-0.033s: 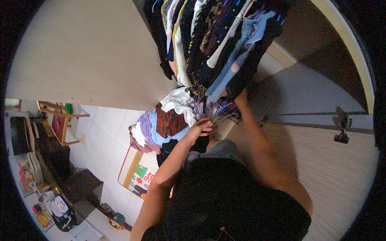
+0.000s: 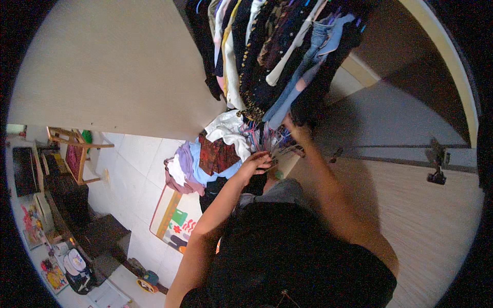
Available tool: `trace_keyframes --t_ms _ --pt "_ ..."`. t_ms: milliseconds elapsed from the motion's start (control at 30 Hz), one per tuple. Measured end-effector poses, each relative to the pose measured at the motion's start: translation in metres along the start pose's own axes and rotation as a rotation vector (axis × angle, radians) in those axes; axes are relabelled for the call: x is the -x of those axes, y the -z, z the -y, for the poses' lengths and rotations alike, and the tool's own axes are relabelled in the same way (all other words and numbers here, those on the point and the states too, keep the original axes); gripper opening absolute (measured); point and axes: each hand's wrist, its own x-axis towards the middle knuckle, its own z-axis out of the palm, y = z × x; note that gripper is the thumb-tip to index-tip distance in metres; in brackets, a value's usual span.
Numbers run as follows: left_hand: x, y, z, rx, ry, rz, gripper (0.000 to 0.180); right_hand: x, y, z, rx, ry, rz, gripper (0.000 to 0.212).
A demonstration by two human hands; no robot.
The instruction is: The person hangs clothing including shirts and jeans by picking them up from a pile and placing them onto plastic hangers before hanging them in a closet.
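A loose bundle of thin hangers [image 2: 269, 139], some pale and some coloured, lies at the foot of the wardrobe below the hanging clothes. My left hand [image 2: 255, 165] is curled round the near ends of the hangers, close to my body. At the far right side of the bundle is my right hand [image 2: 298, 132], just under the blue jeans [image 2: 295, 97]; its fingers are partly hidden, and I cannot make out whether they grip anything. Left of the hangers rests a clothes pile with a white garment [image 2: 226, 128], a dark red patterned one [image 2: 218, 155] and a light blue one [image 2: 197, 164].
Several garments [image 2: 246, 61] hang in a row above. A large pale door panel [image 2: 113, 66] stands on the left, and another wooden door [image 2: 421, 220] with a dark hinge [image 2: 436, 164] on the right. A patterned mat [image 2: 177, 220] lies on the tiles, beyond which are a wooden chair [image 2: 77, 154] and cluttered shelving.
My right hand has shifted slightly left and away from me, over the far side of the hangers. The left hand stays at the near ends.
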Motion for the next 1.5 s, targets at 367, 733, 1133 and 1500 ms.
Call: trace_keyframes --t_ms 367,733,1133,1500 --pt "-0.038 0.105 0.149 0.221 0.102 -0.224 0.037 0.150 -0.097 -0.004 -0.029 -0.496 0.850 0.043" --pt "-0.159 0.246 0.250 0.426 -0.003 -0.662 0.016 0.116 -0.263 -0.114 0.143 -0.643 0.729 0.040" --pt "-0.325 0.365 0.236 0.783 -0.174 -0.655 0.063 0.148 -0.405 -0.183 0.194 -0.767 0.740 0.036" --pt "-0.270 0.338 0.234 0.971 -0.232 -0.659 0.015 0.150 -0.301 -0.156 -0.365 -1.038 0.087 0.034"
